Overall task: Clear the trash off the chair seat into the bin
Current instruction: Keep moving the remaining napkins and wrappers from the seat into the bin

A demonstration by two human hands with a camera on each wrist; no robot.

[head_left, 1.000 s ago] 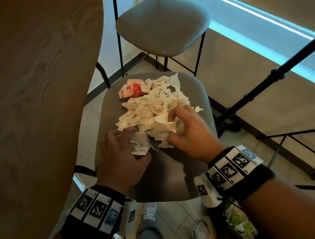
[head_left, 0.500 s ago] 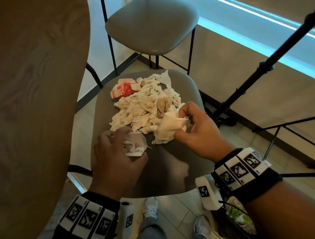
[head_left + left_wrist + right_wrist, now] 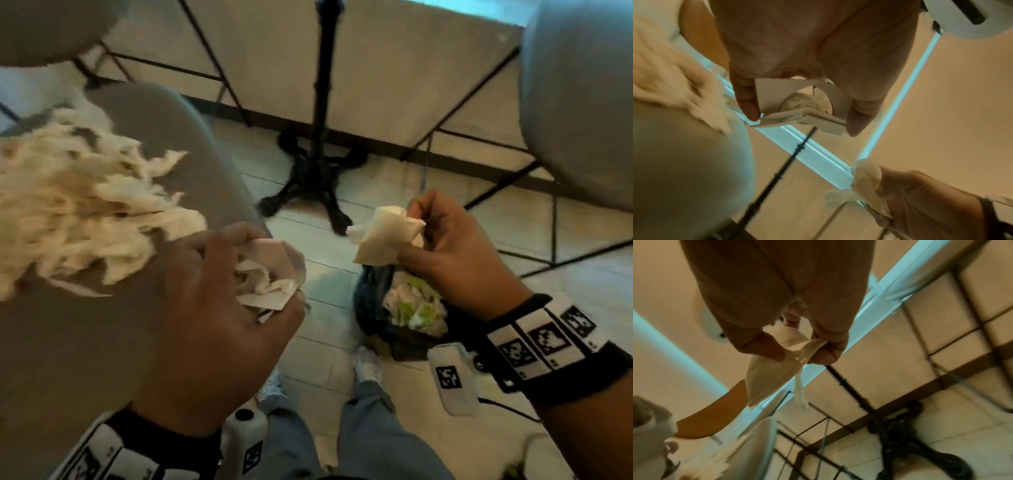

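1. The right hand (image 3: 455,253) pinches one tan napkin (image 3: 380,236) between thumb and fingers, right above the bin (image 3: 404,308) on the floor.
2. The left hand (image 3: 219,315) has its fingers curled round one crumpled paper wad (image 3: 270,277) at the edge of the chair seat (image 3: 68,342).
3. One big pile of torn tissue (image 3: 78,205) lies on the seat; its pieces are too blurred to count.
4. The paper looks light, soft and easy to rip. It is probably best grabbed in bunches, squeezed from the sides.
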